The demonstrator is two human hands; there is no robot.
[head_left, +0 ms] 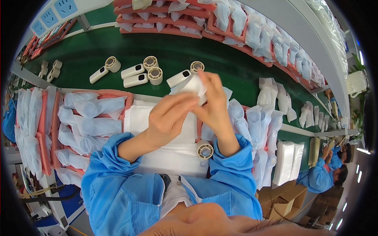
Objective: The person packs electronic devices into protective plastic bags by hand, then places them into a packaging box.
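Above the pile of white plastic sheets or bags (pixel 161 124), both my hands are raised and close together. My right hand (pixel 214 100) has its fingers curled round a thin, white, translucent bag (pixel 195 85). From the other side, my left hand (pixel 167 114) pinches at the lower edge of that bag, its fingers held together. Whether anything is inside the bag is hidden by my fingers. Just beyond it lies a white handheld device (pixel 179 78) with a round, ring-shaped head. Close to my chest, another round-headed piece (pixel 204 150) rests on the pile.
More white devices (pixel 134 70) lie on the green bench (pixel 165 47). Bagged pieces fill pink foam trays (pixel 128 102) to the left, right and far side. A grey shelf beam (pixel 291 35) arches overhead. Folded white bags (pixel 288 161) sit at right; co-workers (pixel 321 175) are beyond.
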